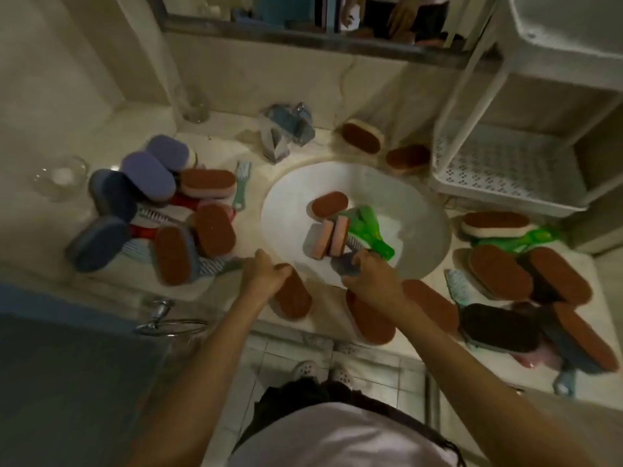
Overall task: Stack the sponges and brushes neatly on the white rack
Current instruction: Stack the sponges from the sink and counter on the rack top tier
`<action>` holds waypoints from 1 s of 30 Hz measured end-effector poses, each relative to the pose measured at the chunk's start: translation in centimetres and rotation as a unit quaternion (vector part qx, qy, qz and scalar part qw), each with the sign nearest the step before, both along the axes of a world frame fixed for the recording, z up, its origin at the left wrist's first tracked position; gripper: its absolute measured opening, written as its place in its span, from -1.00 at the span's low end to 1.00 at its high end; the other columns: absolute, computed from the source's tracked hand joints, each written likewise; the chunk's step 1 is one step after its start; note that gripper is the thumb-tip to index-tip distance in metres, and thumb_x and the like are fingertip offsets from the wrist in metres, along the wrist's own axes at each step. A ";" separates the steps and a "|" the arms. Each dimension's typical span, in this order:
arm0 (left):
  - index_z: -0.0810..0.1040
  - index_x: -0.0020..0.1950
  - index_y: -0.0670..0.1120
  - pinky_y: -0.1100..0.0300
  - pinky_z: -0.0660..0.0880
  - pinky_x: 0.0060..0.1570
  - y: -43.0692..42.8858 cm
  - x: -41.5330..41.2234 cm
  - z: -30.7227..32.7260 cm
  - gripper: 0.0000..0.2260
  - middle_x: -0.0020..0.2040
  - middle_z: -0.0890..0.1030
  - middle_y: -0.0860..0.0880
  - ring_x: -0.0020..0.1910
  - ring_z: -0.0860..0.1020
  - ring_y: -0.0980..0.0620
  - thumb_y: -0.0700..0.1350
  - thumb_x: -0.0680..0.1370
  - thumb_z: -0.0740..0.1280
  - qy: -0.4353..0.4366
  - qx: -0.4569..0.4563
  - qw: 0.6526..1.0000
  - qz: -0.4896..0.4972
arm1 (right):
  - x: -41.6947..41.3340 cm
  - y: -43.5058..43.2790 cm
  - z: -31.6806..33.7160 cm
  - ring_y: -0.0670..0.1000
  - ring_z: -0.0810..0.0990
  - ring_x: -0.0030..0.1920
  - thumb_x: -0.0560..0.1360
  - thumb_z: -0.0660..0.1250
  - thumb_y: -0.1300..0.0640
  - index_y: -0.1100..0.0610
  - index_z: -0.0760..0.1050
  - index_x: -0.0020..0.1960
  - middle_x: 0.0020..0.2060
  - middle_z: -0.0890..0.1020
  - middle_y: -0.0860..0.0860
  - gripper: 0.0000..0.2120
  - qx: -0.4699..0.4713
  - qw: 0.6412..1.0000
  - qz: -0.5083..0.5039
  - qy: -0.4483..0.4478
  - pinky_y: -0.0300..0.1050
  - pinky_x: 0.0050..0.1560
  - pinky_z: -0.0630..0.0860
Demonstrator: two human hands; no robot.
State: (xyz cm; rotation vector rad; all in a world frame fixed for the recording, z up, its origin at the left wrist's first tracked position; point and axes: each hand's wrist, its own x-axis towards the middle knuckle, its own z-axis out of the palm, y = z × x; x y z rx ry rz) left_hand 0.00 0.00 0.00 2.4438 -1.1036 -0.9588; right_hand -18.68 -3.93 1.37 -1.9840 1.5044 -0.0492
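Several brown-topped sponges lie around the round white sink [435,227]. My left hand [263,274] is closed over the end of a brown sponge [293,298] on the counter's front edge. My right hand [371,278] grips the handle of a grey-blue brush [344,262] at the sink's near rim. In the basin lie a brown sponge [328,204], two pink sponges on edge [328,239] and a green brush [369,230]. The white rack [499,170] stands at the right with a bare perforated lower shelf. Purple and blue sponges [148,173] are piled on the left.
A chrome faucet [286,133] stands behind the sink. Two clear glasses [60,176] sit at the far left. More brown sponges [495,224], a green brush [532,237] and a black sponge [499,328] crowd the right counter. A towel ring [168,323] hangs below the counter front.
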 end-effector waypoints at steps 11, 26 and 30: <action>0.05 0.47 -0.25 -0.01 0.26 0.36 0.3 -4.3 -1.8 -0.12 0.47 0.15 -0.24 0.43 0.22 -0.22 0.00 0.36 0.51 -0.023 0.053 0.998 0.017 | -2.2 3.4 -1.9 0.23 0.37 0.32 0.45 0.33 -0.04 0.13 0.04 0.46 0.35 0.29 0.17 -0.27 0.057 0.985 0.043 0.158 0.05 0.21 0.41; 0.39 0.13 -0.12 0.11 0.44 -0.04 -5.6 -4.5 4.7 -0.69 0.13 0.53 -0.16 0.08 0.52 -0.13 -0.18 0.44 0.38 0.092 -0.141 0.984 -0.063 | -2.8 1.1 1.4 0.22 0.54 0.09 0.43 0.33 -0.17 0.00 0.21 0.40 0.20 0.41 0.12 -0.38 -0.071 0.993 -0.090 0.012 0.05 0.07 0.54; 0.42 0.26 -0.10 0.17 0.40 -0.02 -9.2 -6.0 10.3 -0.66 0.19 0.53 -0.10 0.03 0.44 0.02 -0.11 0.50 0.34 0.130 -0.207 0.964 -0.104 | -4.5 -1.3 6.7 0.14 0.52 0.10 0.43 0.36 -0.12 0.02 0.21 0.42 0.24 0.40 0.09 -0.36 -0.147 0.979 -0.140 -0.032 -0.05 0.06 0.53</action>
